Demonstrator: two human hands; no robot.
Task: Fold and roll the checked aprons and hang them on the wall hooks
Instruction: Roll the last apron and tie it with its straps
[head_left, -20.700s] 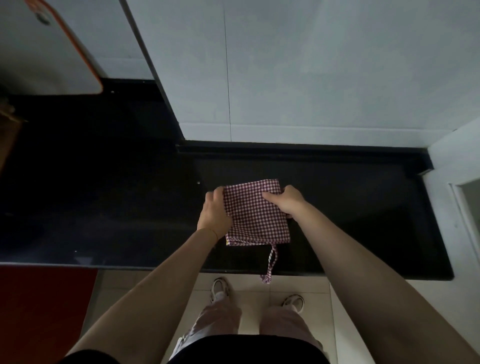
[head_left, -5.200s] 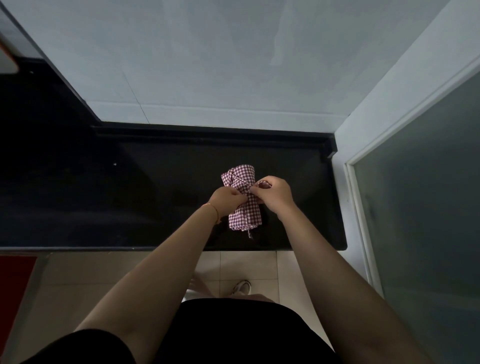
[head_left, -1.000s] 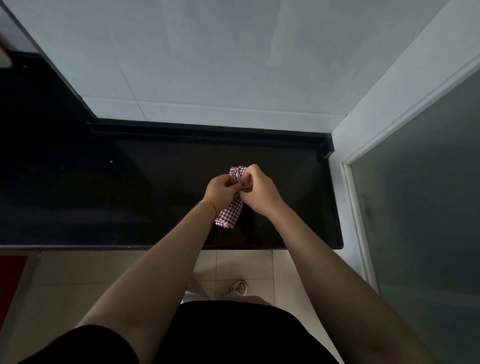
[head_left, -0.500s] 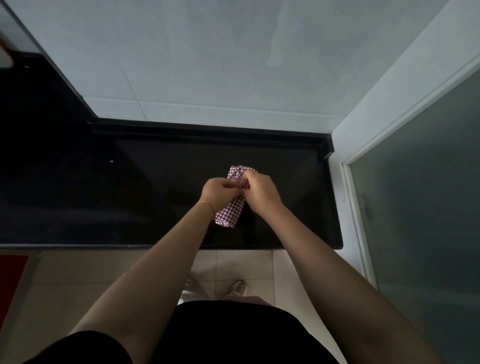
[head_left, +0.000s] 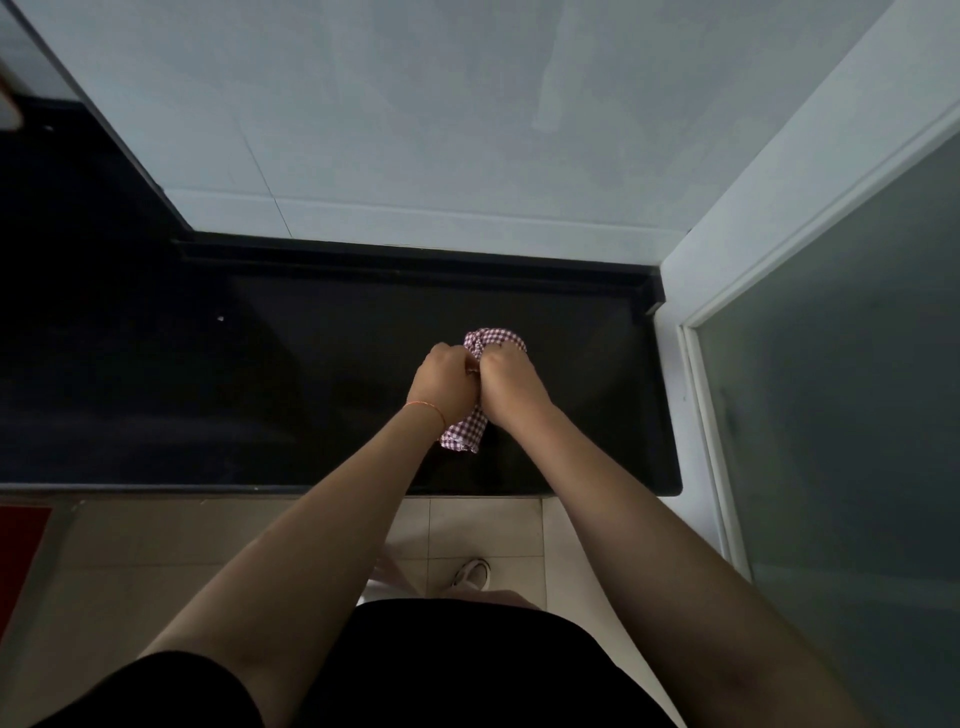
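Since a moment ago my fists have closed tighter together over the rolled apron. Left hand and right hand both curl around its middle, knuckles touching, probably cinching the tie so the roll holds. It lies on the black counter, below the pale wall.

The person wears a black short-sleeved top, the left sleeve ending above the elbow, so both forearms are bare. A thin orange-red string bracelet circles the wrist below the left hand. The right hand bears no jewellery. One white shoe shows below
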